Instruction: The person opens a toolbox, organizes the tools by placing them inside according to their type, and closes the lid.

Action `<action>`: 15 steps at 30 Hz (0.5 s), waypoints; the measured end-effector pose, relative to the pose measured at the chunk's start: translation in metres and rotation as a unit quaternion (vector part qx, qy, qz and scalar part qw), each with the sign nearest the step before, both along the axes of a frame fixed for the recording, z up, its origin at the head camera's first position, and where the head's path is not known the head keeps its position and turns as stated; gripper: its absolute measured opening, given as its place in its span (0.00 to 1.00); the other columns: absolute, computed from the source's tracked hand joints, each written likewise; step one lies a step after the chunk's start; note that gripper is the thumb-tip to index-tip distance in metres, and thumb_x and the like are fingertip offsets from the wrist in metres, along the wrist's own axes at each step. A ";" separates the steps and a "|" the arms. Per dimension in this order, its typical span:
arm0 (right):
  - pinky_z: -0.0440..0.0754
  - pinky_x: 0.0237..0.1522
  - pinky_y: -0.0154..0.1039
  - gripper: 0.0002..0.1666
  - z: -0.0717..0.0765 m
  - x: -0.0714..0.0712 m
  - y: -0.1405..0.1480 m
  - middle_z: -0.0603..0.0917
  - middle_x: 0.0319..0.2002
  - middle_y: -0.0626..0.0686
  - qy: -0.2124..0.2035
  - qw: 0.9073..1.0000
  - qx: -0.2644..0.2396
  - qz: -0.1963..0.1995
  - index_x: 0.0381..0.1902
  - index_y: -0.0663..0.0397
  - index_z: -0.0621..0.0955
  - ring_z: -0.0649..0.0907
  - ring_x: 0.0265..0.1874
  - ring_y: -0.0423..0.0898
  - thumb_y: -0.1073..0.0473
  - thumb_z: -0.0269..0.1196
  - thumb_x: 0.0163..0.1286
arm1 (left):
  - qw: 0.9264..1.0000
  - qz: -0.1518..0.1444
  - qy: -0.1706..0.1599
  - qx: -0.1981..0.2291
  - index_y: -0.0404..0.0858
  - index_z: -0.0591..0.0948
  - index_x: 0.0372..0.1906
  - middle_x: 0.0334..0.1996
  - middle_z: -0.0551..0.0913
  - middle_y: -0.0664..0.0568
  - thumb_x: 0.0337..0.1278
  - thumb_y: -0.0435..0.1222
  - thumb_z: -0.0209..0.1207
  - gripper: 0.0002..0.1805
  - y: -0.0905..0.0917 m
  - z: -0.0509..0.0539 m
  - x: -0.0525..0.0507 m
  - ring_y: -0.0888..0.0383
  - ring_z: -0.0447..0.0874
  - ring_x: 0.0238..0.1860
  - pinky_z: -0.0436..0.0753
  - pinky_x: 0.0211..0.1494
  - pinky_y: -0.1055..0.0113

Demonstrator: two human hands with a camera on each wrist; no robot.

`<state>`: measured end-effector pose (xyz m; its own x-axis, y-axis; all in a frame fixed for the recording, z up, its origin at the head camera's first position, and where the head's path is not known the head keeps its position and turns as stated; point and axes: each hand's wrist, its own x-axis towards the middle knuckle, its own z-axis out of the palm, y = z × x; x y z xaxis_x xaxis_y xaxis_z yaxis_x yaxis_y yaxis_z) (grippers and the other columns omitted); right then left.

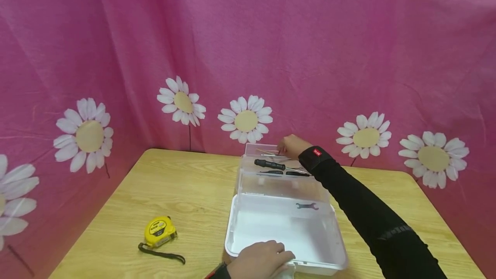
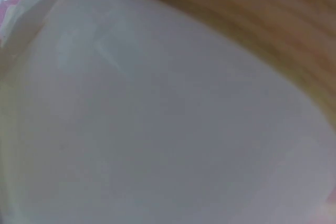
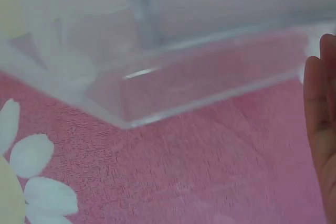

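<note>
A white plastic box (image 1: pixel 279 227) stands on the table, a small open-ended wrench (image 1: pixel 307 206) lying inside. My left hand (image 1: pixel 261 258) holds its front rim beside the latch; the box's blurred white wall (image 2: pixel 173 119) fills the left wrist view. Behind it is a clear plastic lid (image 1: pixel 252 184), opened back, bearing a black-handled screwdriver (image 1: pixel 270 165) and other slim tools. Its far edge is gripped by my right hand (image 1: pixel 293 146). In the right wrist view, fingers (image 3: pixel 317 103) show outside the clear lid's edge (image 3: pixel 184 109); the thumb is hidden.
A yellow tape measure (image 1: pixel 159 230) with a black wrist strap (image 1: pixel 160 253) lies left of the box on the wooden table (image 1: pixel 186 193). Pink cloth with white daisies (image 1: pixel 310 76) hangs close behind and beside the table.
</note>
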<state>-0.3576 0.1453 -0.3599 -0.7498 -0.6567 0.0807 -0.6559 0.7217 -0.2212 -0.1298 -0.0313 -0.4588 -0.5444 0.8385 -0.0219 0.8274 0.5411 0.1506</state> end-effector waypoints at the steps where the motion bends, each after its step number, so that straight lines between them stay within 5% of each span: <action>1: 0.83 0.39 0.40 0.10 0.003 0.002 0.001 0.87 0.36 0.58 0.009 1.000 -0.007 0.001 0.38 0.63 0.86 0.85 0.33 0.49 0.73 0.62 0.59 | 1.000 -0.003 0.012 0.002 0.53 0.76 0.53 0.36 0.79 0.64 0.68 0.48 0.47 0.14 0.000 0.000 0.001 0.72 0.72 0.34 0.71 0.35 0.81; 7: 0.84 0.40 0.42 0.13 0.023 0.027 0.012 0.87 0.37 0.59 0.059 0.996 -0.065 0.000 0.41 0.64 0.85 0.85 0.34 0.51 0.73 0.65 0.56 | 0.999 -0.002 0.044 0.016 0.54 0.76 0.53 0.36 0.80 0.64 0.68 0.48 0.46 0.15 0.000 -0.002 0.004 0.72 0.73 0.35 0.71 0.35 0.82; 15: 0.84 0.41 0.43 0.16 0.023 0.084 0.026 0.87 0.39 0.56 0.078 0.993 -0.086 0.020 0.43 0.60 0.84 0.85 0.36 0.49 0.71 0.67 0.55 | 0.999 0.019 0.017 0.020 0.54 0.76 0.53 0.39 0.79 0.65 0.70 0.49 0.42 0.16 -0.002 0.001 0.006 0.72 0.75 0.39 0.74 0.41 0.80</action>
<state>-0.2734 0.1712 -0.3367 -0.6926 -0.6529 0.3065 -0.7196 0.6542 -0.2327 -0.1240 -0.0332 -0.4581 -0.5762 0.8167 0.0311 0.8111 0.5668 0.1445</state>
